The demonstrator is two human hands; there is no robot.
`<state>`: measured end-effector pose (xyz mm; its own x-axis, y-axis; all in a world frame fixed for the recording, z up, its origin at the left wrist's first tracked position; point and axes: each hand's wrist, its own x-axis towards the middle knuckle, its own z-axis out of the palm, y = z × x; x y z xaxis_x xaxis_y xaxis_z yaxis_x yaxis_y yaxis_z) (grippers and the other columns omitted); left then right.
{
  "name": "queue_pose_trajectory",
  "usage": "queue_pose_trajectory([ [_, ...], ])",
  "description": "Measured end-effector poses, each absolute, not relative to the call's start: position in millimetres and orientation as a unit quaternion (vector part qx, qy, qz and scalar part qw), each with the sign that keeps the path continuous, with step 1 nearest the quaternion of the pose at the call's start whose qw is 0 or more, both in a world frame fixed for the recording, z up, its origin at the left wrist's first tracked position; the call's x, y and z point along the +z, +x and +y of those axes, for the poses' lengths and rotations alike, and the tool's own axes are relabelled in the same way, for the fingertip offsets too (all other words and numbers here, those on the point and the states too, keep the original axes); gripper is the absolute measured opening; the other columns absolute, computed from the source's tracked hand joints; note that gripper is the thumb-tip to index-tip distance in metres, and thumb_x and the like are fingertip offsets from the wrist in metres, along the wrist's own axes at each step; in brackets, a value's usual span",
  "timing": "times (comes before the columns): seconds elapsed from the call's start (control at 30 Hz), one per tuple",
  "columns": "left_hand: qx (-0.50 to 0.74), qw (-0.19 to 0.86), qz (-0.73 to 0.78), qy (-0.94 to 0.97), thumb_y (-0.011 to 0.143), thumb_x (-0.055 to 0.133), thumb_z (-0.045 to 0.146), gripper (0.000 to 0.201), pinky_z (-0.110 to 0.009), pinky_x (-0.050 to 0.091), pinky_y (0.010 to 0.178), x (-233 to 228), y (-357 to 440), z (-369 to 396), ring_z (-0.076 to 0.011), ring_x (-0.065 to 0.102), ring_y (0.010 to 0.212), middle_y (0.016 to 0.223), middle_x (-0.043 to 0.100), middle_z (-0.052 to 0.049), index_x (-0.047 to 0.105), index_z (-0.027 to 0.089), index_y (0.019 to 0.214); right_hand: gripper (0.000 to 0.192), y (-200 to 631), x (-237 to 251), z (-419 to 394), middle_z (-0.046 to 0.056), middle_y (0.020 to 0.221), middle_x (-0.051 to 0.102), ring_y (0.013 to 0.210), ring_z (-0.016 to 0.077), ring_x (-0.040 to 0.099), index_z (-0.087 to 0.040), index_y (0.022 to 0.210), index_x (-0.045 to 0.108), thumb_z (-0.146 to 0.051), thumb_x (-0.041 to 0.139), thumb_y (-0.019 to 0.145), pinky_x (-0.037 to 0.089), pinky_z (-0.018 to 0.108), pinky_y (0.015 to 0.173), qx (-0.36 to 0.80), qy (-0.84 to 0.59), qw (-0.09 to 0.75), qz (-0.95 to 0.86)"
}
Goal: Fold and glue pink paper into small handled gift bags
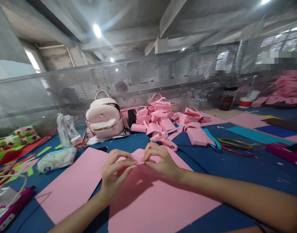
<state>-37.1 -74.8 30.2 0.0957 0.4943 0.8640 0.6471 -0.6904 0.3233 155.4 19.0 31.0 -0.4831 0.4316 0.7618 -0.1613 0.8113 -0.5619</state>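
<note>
My left hand [115, 170] and my right hand [161, 161] meet over a large pink sheet [163, 200], which looks like felt or craft foam. Between the fingertips of both hands is a small pink piece [139, 155], pinched from either side. Its full shape is partly hidden by my fingers. Just beyond my right hand a pink-and-white hot glue gun [164, 139] rests on the blue table [187, 158]. A second pink sheet [75, 184] lies left of my left hand.
A pile of small pink bags [160, 118] stands behind the glue gun, beside a pale pink backpack [103, 118]. At left are a tissue pack [56, 160] and a purple power strip [15, 208]. Another purple power strip [285, 152] and coloured sheets [257, 134] lie at right.
</note>
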Motion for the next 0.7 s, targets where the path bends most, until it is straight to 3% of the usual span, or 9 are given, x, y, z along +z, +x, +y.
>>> queue_pose_trajectory([
  [0.27, -0.558, 0.028, -0.398, -0.727, 0.093, 0.066, 0.016, 0.013, -0.033, 0.047, 0.08, 28.1, -37.7, -75.1, -0.0184, 0.062, 0.089, 0.095, 0.07, -0.004, 0.076, 0.026, 0.095, 0.017, 154.5, 32.9, 18.6, 0.002, 0.075, 0.063, 0.076, 0.0194, 0.059, -0.022, 0.072, 0.071, -0.024, 0.073, 0.089, 0.043, 0.035, 0.073, 0.295, -0.091, 0.492, -0.814],
  [0.7, -0.64, -0.077, -0.476, -0.598, 0.091, 0.068, 0.025, 0.019, -0.028, 0.049, 0.078, 29.0, -46.7, -60.6, -0.0173, 0.063, 0.089, 0.092, 0.066, -0.004, 0.073, 0.02, 0.073, 0.016, 153.3, 24.9, 28.7, 0.001, 0.077, 0.062, 0.075, 0.018, 0.06, -0.021, 0.074, 0.07, -0.008, 0.068, 0.082, 0.046, 0.032, 0.069, 0.311, -0.109, 0.509, -0.795],
])
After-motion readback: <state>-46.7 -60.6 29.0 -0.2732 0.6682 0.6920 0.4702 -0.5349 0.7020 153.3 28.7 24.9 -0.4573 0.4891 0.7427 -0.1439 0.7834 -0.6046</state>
